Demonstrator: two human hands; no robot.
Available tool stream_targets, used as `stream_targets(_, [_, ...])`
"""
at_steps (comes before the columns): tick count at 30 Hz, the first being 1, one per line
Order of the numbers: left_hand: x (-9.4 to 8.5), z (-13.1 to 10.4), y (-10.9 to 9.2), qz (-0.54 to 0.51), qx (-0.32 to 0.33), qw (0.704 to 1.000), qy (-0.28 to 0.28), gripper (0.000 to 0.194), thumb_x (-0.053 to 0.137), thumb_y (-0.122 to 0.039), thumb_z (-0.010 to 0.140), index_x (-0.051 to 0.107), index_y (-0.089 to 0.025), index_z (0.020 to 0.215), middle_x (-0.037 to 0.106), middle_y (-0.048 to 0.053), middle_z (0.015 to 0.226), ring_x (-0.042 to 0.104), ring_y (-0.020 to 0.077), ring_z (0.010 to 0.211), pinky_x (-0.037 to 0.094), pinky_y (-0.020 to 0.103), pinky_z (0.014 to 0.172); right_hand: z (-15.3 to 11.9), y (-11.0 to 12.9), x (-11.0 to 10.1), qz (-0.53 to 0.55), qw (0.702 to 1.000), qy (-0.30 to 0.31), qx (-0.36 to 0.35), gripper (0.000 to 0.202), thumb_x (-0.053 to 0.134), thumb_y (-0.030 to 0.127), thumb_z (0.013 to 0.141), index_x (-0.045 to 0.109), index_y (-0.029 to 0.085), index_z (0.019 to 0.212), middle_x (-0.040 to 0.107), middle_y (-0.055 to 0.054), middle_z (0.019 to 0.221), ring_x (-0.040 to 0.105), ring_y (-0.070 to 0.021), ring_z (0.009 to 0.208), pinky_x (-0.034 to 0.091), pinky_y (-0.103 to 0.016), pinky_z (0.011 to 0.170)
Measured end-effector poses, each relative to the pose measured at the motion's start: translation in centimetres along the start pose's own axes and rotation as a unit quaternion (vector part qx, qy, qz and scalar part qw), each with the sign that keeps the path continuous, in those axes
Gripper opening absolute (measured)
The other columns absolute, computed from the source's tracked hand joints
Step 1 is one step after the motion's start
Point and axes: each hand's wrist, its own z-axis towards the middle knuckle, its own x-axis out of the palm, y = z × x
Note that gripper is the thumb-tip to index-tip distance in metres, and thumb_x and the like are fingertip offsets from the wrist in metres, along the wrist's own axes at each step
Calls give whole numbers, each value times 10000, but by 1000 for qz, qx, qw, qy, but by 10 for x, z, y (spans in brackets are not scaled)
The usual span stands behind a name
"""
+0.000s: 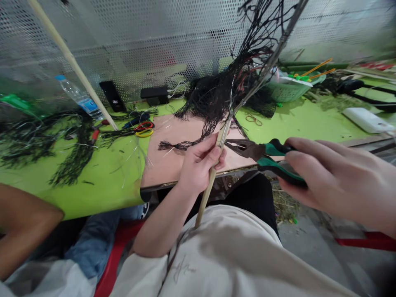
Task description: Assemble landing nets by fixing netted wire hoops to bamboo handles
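Observation:
My left hand [206, 163] is wrapped round a pale wooden stick [208, 194], whose lower end rests against my shirt. Wire and thin dark rods run up from the stick's top to the upper right, carrying a mass of black stringy fibres [213, 93]. In my right hand [321, 173] are green-and-black handled pliers [272, 156]. Their jaws point left, close beside the stick just right of my left fingers. Whether the jaw tips touch the wire is hard to tell.
Left on the green table [117, 165] are black fibre bundles [72, 156], scissors [144, 129], a bottle [82, 99], a phone [111, 95] and another pole [74, 64]. A green basket [286, 88] and white box [366, 119] lie right. Another person's arm [24, 222] is at lower left.

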Motion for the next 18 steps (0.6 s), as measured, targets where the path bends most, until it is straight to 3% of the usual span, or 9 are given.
stream_targets(3, [-1, -1, 1, 22, 8, 1000, 0, 270, 804, -344, 814, 782, -185, 1031, 559, 6, 735, 472, 65, 622, 348, 178, 484, 1, 0, 2, 8, 1000, -9, 1, 516, 526, 281, 923, 479, 27, 1370, 655, -168, 976, 619, -283, 750, 488, -411, 554])
stream_targets(5, [-2, 0, 2, 35, 11, 999, 4, 280, 797, -355, 821, 779, -183, 1041, 561, 10, 748, 468, 67, 624, 351, 182, 481, 0, -2, 4, 11, 1000, 9, -3, 659, 502, 320, 933, 368, 10, 1499, 666, -162, 974, 622, -280, 718, 496, -411, 538])
stream_targets(13, [-4, 0, 7, 51, 28, 998, 20, 255, 767, -340, 852, 782, -211, 1071, 572, 28, 824, 469, 65, 628, 356, 178, 464, 2, -9, 2, 204, 977, 21, 51, 662, 510, 374, 940, 358, 182, 1556, 715, -101, 973, 648, -204, 593, 485, -319, 482])
stream_targets(16, [-4, -1, 7, 46, 30, 998, 31, 269, 755, -325, 866, 777, -240, 1120, 572, 30, 878, 476, 52, 629, 355, 168, 465, 3, -16, -3, 311, 945, 59, 77, 645, 542, 398, 927, 395, 253, 1539, 713, -28, 801, 584, -158, 476, 442, -276, 414])
stream_targets(18, [-2, -2, 7, 42, 30, 998, 36, 264, 752, -317, 869, 779, -256, 1124, 573, 29, 898, 482, 46, 627, 358, 164, 465, 1, -24, -4, 352, 926, 81, 108, 607, 586, 475, 894, 500, 300, 1469, 647, 28, 636, 494, -127, 390, 397, -248, 355])
